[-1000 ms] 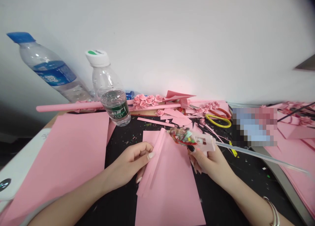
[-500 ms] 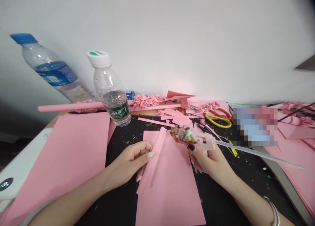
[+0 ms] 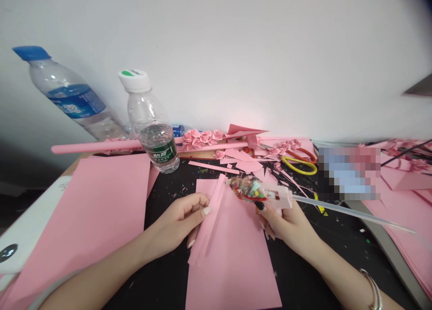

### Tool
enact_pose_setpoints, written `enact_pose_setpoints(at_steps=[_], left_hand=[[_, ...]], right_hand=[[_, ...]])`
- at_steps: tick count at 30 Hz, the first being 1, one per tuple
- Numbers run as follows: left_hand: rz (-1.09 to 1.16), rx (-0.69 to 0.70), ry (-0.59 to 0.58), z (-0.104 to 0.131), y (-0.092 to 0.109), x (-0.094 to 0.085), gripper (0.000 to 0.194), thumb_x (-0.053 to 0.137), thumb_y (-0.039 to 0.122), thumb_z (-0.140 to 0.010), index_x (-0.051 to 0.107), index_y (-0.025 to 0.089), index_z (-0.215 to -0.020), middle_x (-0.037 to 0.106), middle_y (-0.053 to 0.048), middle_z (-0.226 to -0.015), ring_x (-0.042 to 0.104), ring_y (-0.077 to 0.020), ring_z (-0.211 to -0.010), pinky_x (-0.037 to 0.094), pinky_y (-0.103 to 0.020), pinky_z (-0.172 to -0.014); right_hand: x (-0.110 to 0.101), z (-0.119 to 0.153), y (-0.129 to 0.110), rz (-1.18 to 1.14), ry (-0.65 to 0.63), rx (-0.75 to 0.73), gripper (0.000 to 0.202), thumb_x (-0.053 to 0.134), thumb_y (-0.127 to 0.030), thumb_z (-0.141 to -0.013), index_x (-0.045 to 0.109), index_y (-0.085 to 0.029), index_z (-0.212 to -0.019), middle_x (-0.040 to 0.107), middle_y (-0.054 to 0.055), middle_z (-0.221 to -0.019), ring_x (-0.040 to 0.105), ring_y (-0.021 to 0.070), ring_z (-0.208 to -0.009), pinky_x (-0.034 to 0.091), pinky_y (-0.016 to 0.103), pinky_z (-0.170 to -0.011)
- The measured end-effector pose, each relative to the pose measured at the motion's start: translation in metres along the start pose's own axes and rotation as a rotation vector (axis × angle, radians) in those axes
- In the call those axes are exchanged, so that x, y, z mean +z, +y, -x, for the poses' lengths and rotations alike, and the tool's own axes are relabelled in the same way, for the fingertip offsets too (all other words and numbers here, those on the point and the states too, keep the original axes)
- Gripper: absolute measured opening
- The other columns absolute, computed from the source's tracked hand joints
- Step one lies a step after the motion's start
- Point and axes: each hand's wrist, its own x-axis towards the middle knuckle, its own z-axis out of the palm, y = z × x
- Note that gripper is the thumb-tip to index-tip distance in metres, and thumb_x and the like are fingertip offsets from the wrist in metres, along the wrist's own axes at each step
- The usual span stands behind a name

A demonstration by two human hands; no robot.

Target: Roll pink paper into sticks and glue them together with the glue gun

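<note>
My left hand (image 3: pixel 187 217) pinches a rolled pink paper tube (image 3: pixel 212 220), thumb on top and fingers partly hidden beneath. The tube lies slanted over a flat pink paper sheet (image 3: pixel 241 265). In my right hand (image 3: pixel 278 220) is a white hot glue gun (image 3: pixel 278 196), my fingers closed round its handle. Its front end is caked with glue and coloured scraps, and the nozzle points left, at or very close to the upper part of the tube. From the gun's back a long clear glue stick (image 3: pixel 354 214) sticks out to the right.
Two plastic bottles (image 3: pixel 157 134) (image 3: pixel 77 96) stand at the back left. Pink paper sheets (image 3: pixel 111 197) and a white power bank (image 3: pixel 20 238) lie on the left. Paper roses (image 3: pixel 202 138), scraps and yellow-handled scissors (image 3: pixel 300 166) line the wall. More pink sheets (image 3: pixel 408 215) lie on the right.
The glue gun in my right hand has shifted slightly left, bringing its nozzle closer to the paper tube. My left hand holds the tube in nearly the same place.
</note>
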Motion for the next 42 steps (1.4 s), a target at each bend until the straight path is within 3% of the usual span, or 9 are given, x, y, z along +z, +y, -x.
enact_pose_setpoints(at_steps=[2,8,13,19,25,31,37,42], left_hand=[[0.001,0.001,-0.005,0.0004,-0.0005,0.0001,0.022,0.041,0.037,-0.092,0.044,0.018,-0.082,0.039,0.009,-0.056,0.038,-0.003,-0.037,0.027,-0.017,-0.041],[-0.009,0.004,0.01,0.0015,-0.0011,-0.0002,0.023,0.041,0.037,-0.091,0.044,0.017,-0.08,0.04,0.009,-0.057,0.037,-0.0029,-0.037,0.027,-0.017,-0.042],[-0.011,-0.001,0.0,0.0011,-0.0006,0.0006,0.022,0.041,0.037,-0.091,0.044,0.018,-0.081,0.039,0.009,-0.056,0.038,-0.0032,-0.037,0.026,-0.017,-0.041],[-0.01,-0.008,0.018,0.0005,-0.0001,0.0003,0.023,0.041,0.037,-0.091,0.044,0.017,-0.08,0.041,0.009,-0.057,0.037,-0.0033,-0.038,0.027,-0.017,-0.042],[-0.02,-0.008,0.004,0.0013,-0.0001,0.0006,0.022,0.041,0.036,-0.091,0.045,0.017,-0.081,0.04,0.009,-0.056,0.037,-0.0032,-0.037,0.026,-0.017,-0.042],[-0.018,-0.009,0.027,0.0007,-0.0003,-0.0003,0.024,0.041,0.038,-0.091,0.046,0.017,-0.082,0.041,0.008,-0.058,0.038,-0.0036,-0.038,0.027,-0.017,-0.042],[-0.015,-0.01,0.003,0.0013,0.0004,0.0009,0.022,0.04,0.036,-0.091,0.045,0.017,-0.082,0.04,0.009,-0.059,0.037,-0.0033,-0.038,0.026,-0.017,-0.042],[-0.02,-0.013,0.008,0.0013,0.0008,0.0002,0.021,0.04,0.036,-0.091,0.045,0.017,-0.082,0.04,0.008,-0.059,0.038,-0.0036,-0.039,0.027,-0.017,-0.042]], right_hand=[[0.0006,0.0004,-0.0001,0.002,-0.016,0.0,0.021,0.043,-0.037,-0.09,0.049,-0.017,-0.083,0.047,-0.006,-0.047,0.044,0.0078,-0.036,0.033,0.019,-0.035],[0.0001,-0.0006,0.0001,0.034,0.053,0.005,0.023,0.044,-0.036,-0.09,0.044,-0.019,-0.074,0.044,-0.007,-0.046,0.042,0.0068,-0.035,0.031,0.018,-0.034],[0.0009,0.0013,-0.0008,0.029,-0.033,0.02,0.021,0.043,-0.035,-0.09,0.047,-0.017,-0.079,0.047,-0.006,-0.047,0.044,0.0074,-0.037,0.034,0.018,-0.036],[0.0001,0.0008,-0.0009,0.051,0.016,0.029,0.021,0.042,-0.034,-0.09,0.048,-0.017,-0.078,0.046,-0.007,-0.045,0.043,0.007,-0.036,0.033,0.018,-0.036],[0.0015,0.0022,-0.0003,0.037,-0.05,0.018,0.021,0.043,-0.035,-0.09,0.049,-0.017,-0.081,0.048,-0.006,-0.048,0.044,0.0076,-0.037,0.035,0.018,-0.037],[0.0001,0.0027,-0.0037,0.042,-0.007,0.042,0.023,0.043,-0.034,-0.089,0.051,-0.017,-0.077,0.046,-0.006,-0.045,0.043,0.0078,-0.036,0.032,0.018,-0.036],[0.0019,0.003,-0.0067,0.051,-0.088,0.011,0.015,0.043,-0.029,-0.088,0.05,-0.018,-0.081,0.049,-0.005,-0.05,0.045,0.0082,-0.038,0.035,0.019,-0.038],[-0.0001,0.0041,-0.0031,0.059,-0.051,0.034,0.027,0.041,-0.035,-0.09,0.049,-0.018,-0.071,0.047,-0.005,-0.048,0.044,0.0078,-0.038,0.034,0.019,-0.037]])
